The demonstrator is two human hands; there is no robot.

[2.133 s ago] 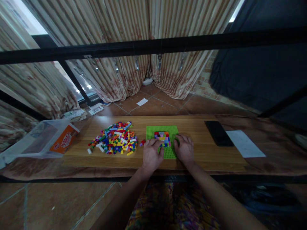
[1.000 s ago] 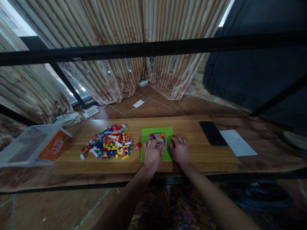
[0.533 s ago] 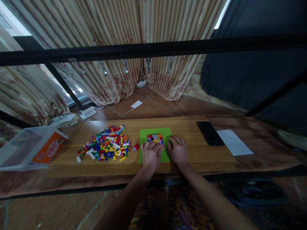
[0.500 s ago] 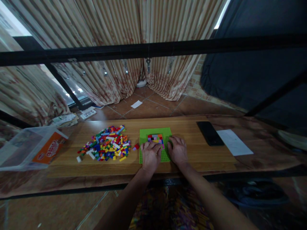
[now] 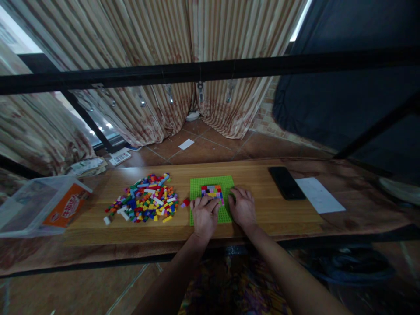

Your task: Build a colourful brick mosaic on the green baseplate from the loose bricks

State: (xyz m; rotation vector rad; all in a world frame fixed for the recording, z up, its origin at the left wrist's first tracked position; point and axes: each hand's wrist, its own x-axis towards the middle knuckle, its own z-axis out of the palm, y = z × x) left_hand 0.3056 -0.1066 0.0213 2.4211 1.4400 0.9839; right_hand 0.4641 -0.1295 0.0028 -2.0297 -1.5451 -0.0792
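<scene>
A green baseplate (image 5: pixel 197 187) lies on the wooden table (image 5: pixel 256 175), with a small block of coloured bricks (image 5: pixel 212 190) pressed onto its middle. My left hand (image 5: pixel 204 215) lies on the plate's near half, fingers stretched flat with the tips touching the near edge of the brick block. My right hand (image 5: pixel 243 208) rests at the plate's right edge, fingers curled down onto it. A single red brick (image 5: pixel 186 202) sits just left of the plate, beside my left hand.
A loose pile of coloured bricks (image 5: pixel 144 203) is spread to the left. A clear plastic tub (image 5: pixel 36 205) with an orange label lies at the far left. A black phone (image 5: pixel 285 183) and white paper (image 5: pixel 320 195) lie to the right. A black bar (image 5: pixel 210 70) crosses overhead.
Both hands stay on the baseplate throughout. My left fingertips have edged slightly up towards the brick block. The view has drifted a little.
</scene>
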